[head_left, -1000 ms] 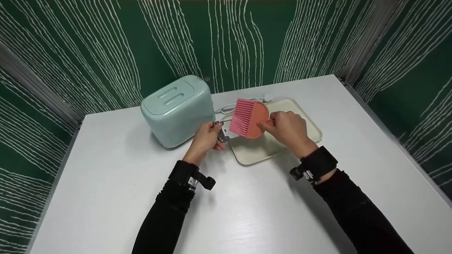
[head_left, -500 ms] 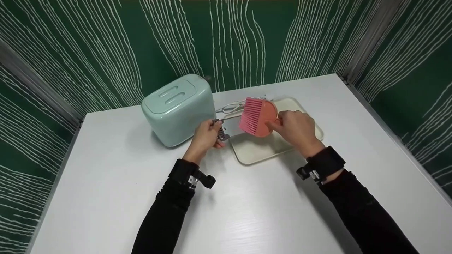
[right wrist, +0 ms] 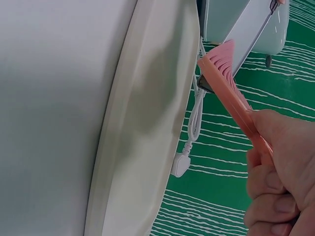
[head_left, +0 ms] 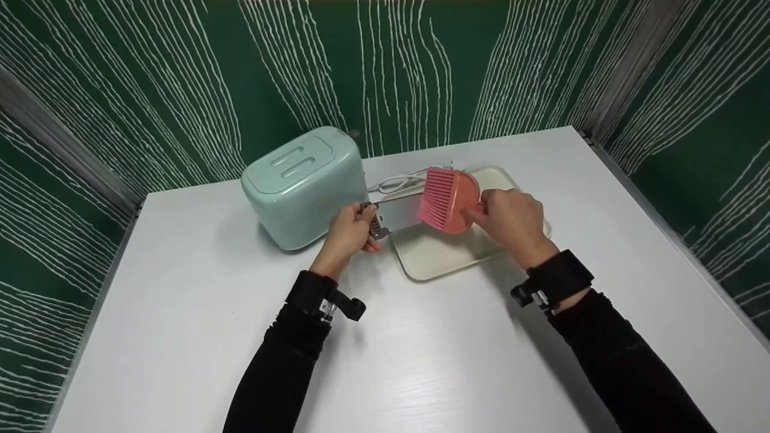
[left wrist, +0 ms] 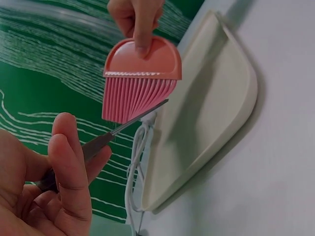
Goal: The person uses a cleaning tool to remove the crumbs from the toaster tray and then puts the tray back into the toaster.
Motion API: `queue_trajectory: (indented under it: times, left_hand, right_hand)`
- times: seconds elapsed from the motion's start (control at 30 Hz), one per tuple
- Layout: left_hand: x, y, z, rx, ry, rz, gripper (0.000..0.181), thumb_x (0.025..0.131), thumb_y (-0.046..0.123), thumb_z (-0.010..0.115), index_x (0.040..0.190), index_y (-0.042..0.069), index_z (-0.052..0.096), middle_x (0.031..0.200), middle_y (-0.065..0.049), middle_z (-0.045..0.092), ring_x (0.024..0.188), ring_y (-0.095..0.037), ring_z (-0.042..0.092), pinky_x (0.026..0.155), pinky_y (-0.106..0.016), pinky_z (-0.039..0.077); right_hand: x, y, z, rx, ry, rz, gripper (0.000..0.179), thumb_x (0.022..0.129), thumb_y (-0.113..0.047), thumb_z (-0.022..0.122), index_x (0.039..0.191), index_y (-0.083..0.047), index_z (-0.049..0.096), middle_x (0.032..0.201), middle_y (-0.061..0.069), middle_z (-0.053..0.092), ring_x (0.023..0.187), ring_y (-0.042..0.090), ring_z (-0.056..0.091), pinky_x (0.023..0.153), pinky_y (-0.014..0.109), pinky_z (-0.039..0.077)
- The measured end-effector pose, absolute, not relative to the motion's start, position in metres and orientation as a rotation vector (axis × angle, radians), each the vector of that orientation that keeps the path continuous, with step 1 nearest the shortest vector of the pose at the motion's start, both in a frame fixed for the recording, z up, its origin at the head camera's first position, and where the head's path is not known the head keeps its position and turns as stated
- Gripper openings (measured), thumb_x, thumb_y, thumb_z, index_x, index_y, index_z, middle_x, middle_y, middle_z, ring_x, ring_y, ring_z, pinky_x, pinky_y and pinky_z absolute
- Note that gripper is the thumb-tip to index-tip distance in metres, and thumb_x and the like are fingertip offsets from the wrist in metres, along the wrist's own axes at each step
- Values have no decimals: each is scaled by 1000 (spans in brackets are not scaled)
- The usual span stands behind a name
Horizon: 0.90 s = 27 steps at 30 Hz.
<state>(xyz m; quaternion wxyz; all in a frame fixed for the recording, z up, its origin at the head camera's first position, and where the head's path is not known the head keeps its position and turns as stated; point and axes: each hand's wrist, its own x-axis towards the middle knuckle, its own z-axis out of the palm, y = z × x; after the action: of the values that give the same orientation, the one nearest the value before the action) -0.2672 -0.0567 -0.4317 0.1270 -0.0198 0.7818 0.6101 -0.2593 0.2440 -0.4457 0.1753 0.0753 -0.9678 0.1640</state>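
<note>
My left hand [head_left: 348, 231] pinches the dark grey slotted end of a flat metal crumb tray [head_left: 399, 213], which juts to the right over a cream serving tray [head_left: 430, 260]. An orange brush with pink bristles [head_left: 452, 201] is held by its short handle in my right hand [head_left: 511, 218], thumb on the orange body. In the left wrist view the crumb tray [left wrist: 140, 117] shows edge-on, and the brush's bristle tips [left wrist: 120, 110] are right at its far part. The right wrist view shows the bristles bent against the plate's face.
A mint-green toaster [head_left: 307, 192] stands just left of my left hand, at the back of the white table [head_left: 240, 337]. Its white cord [head_left: 397, 181] lies coiled behind the serving tray, with the plug [right wrist: 181, 164] beside the tray's rim. Green, white-streaked walls [head_left: 409, 72] enclose the table.
My right hand has drawn the brush rightward along the crumb tray, toward its free end, uncovering more of the metal plate. The left hand has stayed nearly in place.
</note>
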Motion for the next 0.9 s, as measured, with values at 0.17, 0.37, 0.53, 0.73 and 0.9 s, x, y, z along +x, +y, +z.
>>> queue_trajectory:
  times: [0.17,0.37,0.53,0.73,0.9]
  left_hand:
    - [-268,-56,-432,-39,2282,1789,29,115,22,52,130,-2,62,82,-10,63,49,-11,65,47,-21,56]
    - [-269,-55,-433,-39,2277,1799,28,115,21,51,128,-2,62,82,-10,63,49,-11,64,46,-22,56]
    - [-269,-56,-433,-46,2258,1800,26,115,21,52,124,-1,62,83,-10,64,50,-12,65,47,-22,56]
    - [-267,-56,-432,-49,2224,1806,20,113,16,57,119,-3,61,84,-11,66,52,-13,67,49,-22,58]
    - [-267,-55,-428,-32,2248,1785,20,112,15,60,120,-2,62,85,-11,66,53,-13,67,51,-24,59]
  right_hand:
    - [-261,247,-447,182,-2750,420,52,95,-46,80,64,-14,53,56,0,50,53,19,47,45,31,27]
    - [-262,252,-448,188,-2739,395,53,95,-46,81,64,-13,53,56,0,48,53,18,44,45,31,26]
    - [-260,254,-449,188,-2736,392,53,95,-45,81,64,-13,53,55,0,47,53,18,43,45,30,26]
    - [-258,255,-448,184,-2753,404,51,96,-45,81,65,-13,55,55,0,50,51,18,44,45,30,27]
    - [-258,257,-447,188,-2733,373,52,95,-45,82,66,-11,54,54,1,46,52,19,43,45,30,25]
